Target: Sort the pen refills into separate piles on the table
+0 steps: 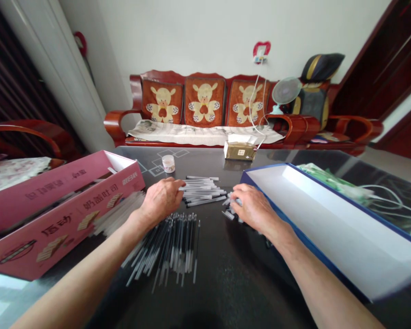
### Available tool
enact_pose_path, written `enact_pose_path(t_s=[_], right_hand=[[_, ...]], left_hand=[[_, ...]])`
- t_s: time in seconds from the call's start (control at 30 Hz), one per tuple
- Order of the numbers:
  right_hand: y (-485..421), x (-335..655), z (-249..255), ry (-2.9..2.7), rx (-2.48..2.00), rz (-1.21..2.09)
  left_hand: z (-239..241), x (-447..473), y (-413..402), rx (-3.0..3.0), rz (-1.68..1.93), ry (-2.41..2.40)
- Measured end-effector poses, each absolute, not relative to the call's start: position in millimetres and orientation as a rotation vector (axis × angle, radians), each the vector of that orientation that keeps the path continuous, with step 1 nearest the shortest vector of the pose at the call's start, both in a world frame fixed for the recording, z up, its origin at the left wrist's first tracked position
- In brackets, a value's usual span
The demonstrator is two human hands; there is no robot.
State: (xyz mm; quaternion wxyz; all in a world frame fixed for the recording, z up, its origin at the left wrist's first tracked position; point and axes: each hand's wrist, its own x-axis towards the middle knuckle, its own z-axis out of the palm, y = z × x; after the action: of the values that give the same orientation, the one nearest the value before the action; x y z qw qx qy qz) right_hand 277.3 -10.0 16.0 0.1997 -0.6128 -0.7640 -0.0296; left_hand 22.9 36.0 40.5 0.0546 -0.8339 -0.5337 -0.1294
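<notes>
My left hand (162, 198) is closed, its curled fingertips at the left end of a pile of whitish translucent pen barrels (202, 191). Whatever lies between those fingers is hidden. Below it, many dark-inked pen refills (174, 246) lie fanned out, tips pointing away from me. My right hand (251, 203) bends down over small translucent pen caps (229, 214), with thumb and fingers closed on one; the palm covers part of this heap. More clear tubes (121, 212) lie under my left forearm, against the pink box.
A pink carton (89, 201) stands at left, an open blue-rimmed white box (329, 219) at right. Farther back on the dark table (219, 283) are a small white cup (168, 163) and a tissue box (240, 150). A green plastic bag (335, 185) and white cables lie beyond the right box.
</notes>
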Motion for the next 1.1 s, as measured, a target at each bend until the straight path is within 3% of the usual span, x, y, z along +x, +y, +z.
enact_pose_path(t_s=[0.23, 0.5, 0.8, 0.97, 1.1], right_hand=[[-15, 273, 14, -2.264, -1.975, -0.213], [-13, 250, -4, -2.323, -1.589, -0.198], [-14, 237, -17, -2.259, -1.52, -0.271], [-11, 240, -17, -2.185, -1.529, -0.322], [-10, 245, -14, -2.171, -1.528, -0.328]], left_hand=[[12, 48, 48, -2.648, -0.258, -1.651], [-11, 50, 40, -2.633, -0.196, -1.5], [-7, 56, 38, -2.646, -0.157, -1.44], [1, 51, 38, -2.663, -0.288, -1.285], [2, 53, 37, -2.738, -0.659, -1.262]])
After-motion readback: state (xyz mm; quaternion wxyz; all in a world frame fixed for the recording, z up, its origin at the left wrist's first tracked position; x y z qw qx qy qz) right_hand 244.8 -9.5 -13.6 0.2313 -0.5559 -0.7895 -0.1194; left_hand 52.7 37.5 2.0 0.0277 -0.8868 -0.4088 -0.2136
